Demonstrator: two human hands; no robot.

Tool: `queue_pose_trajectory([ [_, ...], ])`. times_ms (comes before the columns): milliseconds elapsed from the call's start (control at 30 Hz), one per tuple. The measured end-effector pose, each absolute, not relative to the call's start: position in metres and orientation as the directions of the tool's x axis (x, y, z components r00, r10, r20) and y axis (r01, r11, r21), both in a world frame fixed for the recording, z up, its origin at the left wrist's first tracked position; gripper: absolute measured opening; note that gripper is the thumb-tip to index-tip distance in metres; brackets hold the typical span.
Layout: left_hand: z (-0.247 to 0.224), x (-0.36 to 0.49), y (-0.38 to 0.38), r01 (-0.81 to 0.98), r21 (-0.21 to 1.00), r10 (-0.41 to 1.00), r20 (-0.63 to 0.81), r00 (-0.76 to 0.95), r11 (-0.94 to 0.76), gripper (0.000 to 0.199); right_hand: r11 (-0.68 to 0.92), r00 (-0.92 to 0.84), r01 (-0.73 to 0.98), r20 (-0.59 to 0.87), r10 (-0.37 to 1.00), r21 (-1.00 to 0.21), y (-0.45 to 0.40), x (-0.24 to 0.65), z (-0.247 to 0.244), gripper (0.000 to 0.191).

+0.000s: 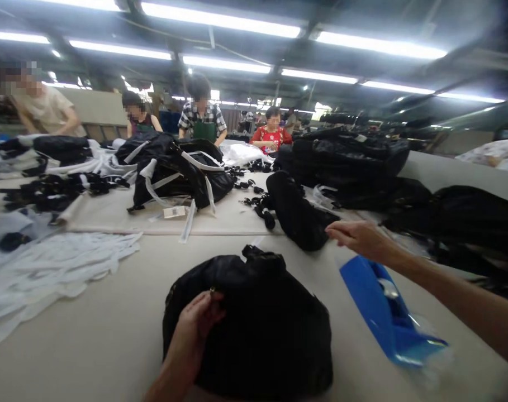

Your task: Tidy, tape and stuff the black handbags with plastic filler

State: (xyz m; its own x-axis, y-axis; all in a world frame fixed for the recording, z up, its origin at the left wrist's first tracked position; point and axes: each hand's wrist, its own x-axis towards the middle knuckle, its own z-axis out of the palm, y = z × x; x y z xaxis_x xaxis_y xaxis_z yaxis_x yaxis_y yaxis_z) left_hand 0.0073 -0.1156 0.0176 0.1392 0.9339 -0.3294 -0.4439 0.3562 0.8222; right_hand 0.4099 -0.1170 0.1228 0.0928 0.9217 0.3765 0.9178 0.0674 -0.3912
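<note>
A black bag [270, 318] lies on the table in front of me. At its left side my left hand [197, 321] is closed, thumb and fingers pinching the bag by a small brass-coloured metal piece [212, 290]. Out to the right, my right hand [354, 235] is stretched forward with its fingers pressed together. Its fingertips are at the end of a long black padded piece [293, 212]; whatever they hold, if anything, is too small to make out. Below that hand stands a blue tape dispenser [379, 312] with a roll of clear tape.
White strips [61, 279] are spread on the table at the left. Ahead lie a black bag with white-wrapped straps [178, 173] and small black straps [65, 190]. More black bags [346, 162] are piled at the right. Several people work across the table, one in red [271, 137].
</note>
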Motion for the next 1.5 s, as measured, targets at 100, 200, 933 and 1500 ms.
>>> queue_pose_trajectory([
  [100, 0.027, 0.006, -0.120, -0.482, 0.763, 0.900, -0.402, 0.168, 0.430, 0.018, 0.273, -0.140, 0.722, 0.252, 0.957, -0.636, -0.205, 0.320, 0.119, 0.031],
  [200, 0.031, 0.004, -0.133, -0.471, 0.795, 0.923, -0.350, 0.159, 0.382, 0.020, 0.415, -0.471, 0.616, 0.109, 0.875, -0.670, -0.260, 0.246, 0.084, 0.045],
  [933, 0.034, -0.018, -0.142, 0.024, 0.998, 0.995, -0.059, 0.075, 0.058, 0.029, 0.254, -0.162, 0.552, 0.196, 0.967, -0.794, -0.202, 0.223, -0.029, 0.057],
  [1500, 0.038, 0.004, -0.177, -0.261, 0.921, 0.953, -0.250, 0.172, 0.289, 0.036, 0.345, -0.222, 0.883, 0.364, 0.904, -0.318, -0.223, 0.225, 0.025, 0.025],
])
